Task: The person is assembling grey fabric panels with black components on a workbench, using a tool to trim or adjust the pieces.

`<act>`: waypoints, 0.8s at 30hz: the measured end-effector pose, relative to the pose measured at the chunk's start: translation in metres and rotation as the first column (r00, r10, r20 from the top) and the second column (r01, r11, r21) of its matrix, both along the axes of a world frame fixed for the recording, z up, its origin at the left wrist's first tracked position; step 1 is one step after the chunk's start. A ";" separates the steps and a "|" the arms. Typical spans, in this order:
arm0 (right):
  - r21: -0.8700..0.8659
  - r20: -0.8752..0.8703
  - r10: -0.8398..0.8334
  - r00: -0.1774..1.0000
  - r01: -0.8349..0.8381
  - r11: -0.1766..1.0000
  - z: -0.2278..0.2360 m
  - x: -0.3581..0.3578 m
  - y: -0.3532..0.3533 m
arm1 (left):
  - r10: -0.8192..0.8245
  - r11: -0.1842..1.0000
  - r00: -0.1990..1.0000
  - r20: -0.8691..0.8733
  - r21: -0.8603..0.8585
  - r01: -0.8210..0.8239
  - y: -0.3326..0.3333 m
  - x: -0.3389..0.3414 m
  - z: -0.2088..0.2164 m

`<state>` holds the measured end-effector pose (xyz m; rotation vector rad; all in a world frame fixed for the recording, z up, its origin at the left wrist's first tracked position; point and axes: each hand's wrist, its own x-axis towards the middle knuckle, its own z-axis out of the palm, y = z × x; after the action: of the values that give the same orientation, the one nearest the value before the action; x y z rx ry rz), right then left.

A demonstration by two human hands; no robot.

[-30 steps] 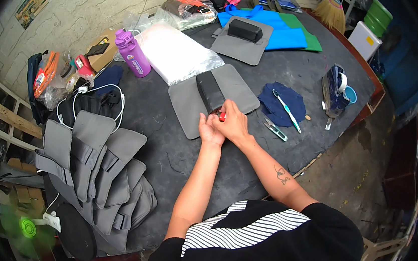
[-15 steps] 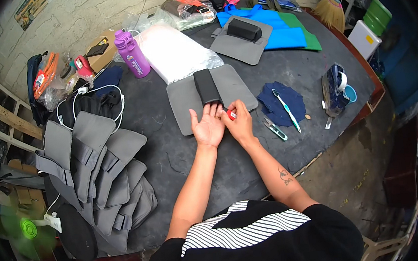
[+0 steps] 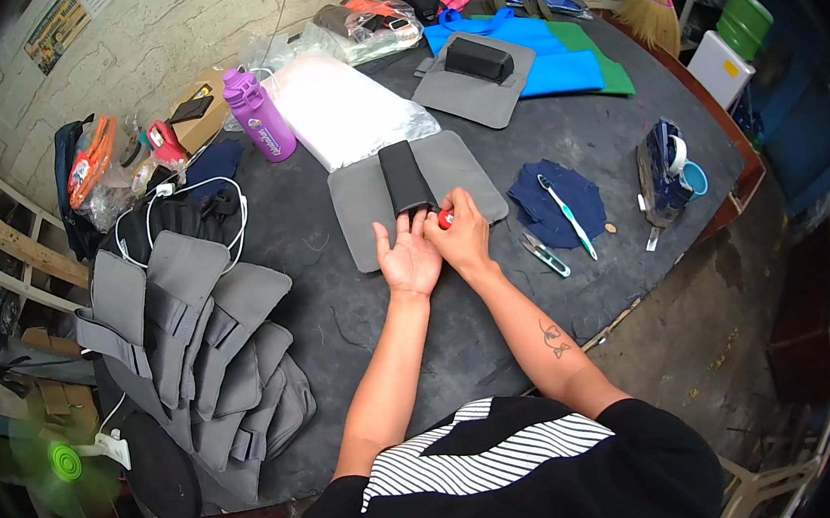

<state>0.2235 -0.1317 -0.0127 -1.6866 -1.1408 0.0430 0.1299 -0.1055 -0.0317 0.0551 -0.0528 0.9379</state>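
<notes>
A grey fabric panel (image 3: pixel 362 202) lies flat on the dark table (image 3: pixel 341 316), with a black padded strip (image 3: pixel 404 175) standing along its middle. My left hand (image 3: pixel 407 260) rests palm up at the panel's near edge, fingers apart, fingertips touching the strip's near end. My right hand (image 3: pixel 465 241) sits right beside it, closed around a small red object (image 3: pixel 445 219), likely a lighter, held against the strip's end.
A stack of grey panels (image 3: pixel 194 350) lies at the left. A purple bottle (image 3: pixel 260 128), clear plastic bag (image 3: pixel 341 116), second grey panel (image 3: pixel 475 88), blue fabric (image 3: pixel 555 56), navy cloth with toothbrush (image 3: pixel 560 207), snips (image 3: pixel 544 252) and a blue cup (image 3: pixel 693 177) surround me.
My left hand has turned from gripping the panel's edge beside the right hand to lying palm up and open. The right hand stays at the strip's end with the red object.
</notes>
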 end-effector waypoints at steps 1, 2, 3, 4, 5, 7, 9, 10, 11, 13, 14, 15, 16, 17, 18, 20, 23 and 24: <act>0.002 -0.013 -0.001 1.000 0.001 1.000 0.000 0.000 0.000 | 0.003 1.000 1.000 -0.001 -0.014 -0.003 -0.001 0.000 0.001; 0.003 -0.013 0.002 1.000 -0.002 1.000 0.001 -0.001 0.001 | 0.006 1.000 1.000 -0.002 -0.013 -0.006 0.001 -0.002 -0.003; 0.018 -0.021 0.020 1.000 -0.019 1.000 0.002 -0.003 0.001 | 0.001 1.000 1.000 0.002 -0.008 -0.001 0.004 -0.004 -0.008; 0.033 -0.028 0.038 0.999 -0.037 0.999 0.003 -0.004 0.000 | -0.004 1.000 1.000 0.006 -0.003 0.004 0.006 -0.006 -0.013; 0.033 -0.028 0.035 0.999 -0.035 0.999 0.005 -0.003 0.000 | -0.006 1.000 1.000 0.006 -0.004 0.006 0.007 -0.005 -0.012; 0.060 -0.062 0.091 0.994 -0.087 0.994 0.009 -0.001 -0.001 | 0.048 0.991 0.998 -0.044 -0.126 -0.053 0.008 -0.004 -0.009; 0.080 -0.087 0.091 0.992 -0.084 0.993 0.003 0.009 0.003 | 0.081 0.994 0.993 -0.082 -0.071 -0.087 0.010 0.002 0.001; 0.099 -0.113 0.095 0.989 -0.084 0.992 -0.001 0.014 0.005 | 0.118 0.993 0.986 -0.118 -0.015 -0.121 0.012 0.005 0.006; 0.100 -0.114 0.098 0.989 -0.087 0.991 -0.002 0.015 0.008 | 0.122 0.992 0.986 -0.118 -0.014 -0.124 0.017 0.006 0.007; 0.062 -0.247 0.247 0.937 -0.240 0.969 -0.004 0.017 0.011 | 0.270 0.957 0.913 -0.305 0.193 -0.219 0.027 0.006 0.010; 0.002 -0.283 0.319 0.904 -0.332 0.943 0.000 0.015 0.010 | 0.271 0.956 0.913 -0.304 0.195 -0.219 0.031 0.005 0.013; -0.052 -0.274 0.376 0.885 -0.404 0.913 0.004 0.011 0.005 | 0.270 0.963 0.898 -0.347 0.099 -0.252 0.035 0.002 0.016; -0.061 -0.272 0.404 0.873 -0.435 0.898 0.007 0.008 0.001 | 0.265 0.958 0.882 -0.389 0.004 -0.286 0.039 -0.002 0.020; -0.069 -0.269 0.429 0.863 -0.461 0.885 0.010 0.007 -0.003 | 0.252 0.944 0.868 -0.427 -0.089 -0.318 0.041 -0.003 0.027; -0.018 -0.346 0.437 0.830 -0.472 0.881 0.013 0.003 -0.006 | 0.281 0.937 0.864 -0.418 -0.076 -0.341 0.039 -0.006 0.034; -0.048 -0.356 0.417 0.837 -0.461 0.886 0.031 0.000 -0.017 | 0.333 0.925 0.811 -0.481 -0.001 -0.380 0.034 -0.009 0.046; 0.000 -0.301 0.404 0.864 -0.424 0.906 0.056 -0.010 -0.029 | 0.394 0.918 0.787 -0.474 0.168 -0.358 0.020 -0.011 0.072; 0.039 -0.187 0.382 0.905 -0.382 0.923 0.063 -0.014 -0.030 | 0.444 0.893 0.786 -0.431 0.290 -0.345 0.016 -0.011 0.080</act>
<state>0.2096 -0.1616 0.0501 -1.3992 -1.3060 0.4430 0.1187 -0.0895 0.0485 0.5057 0.3526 1.3183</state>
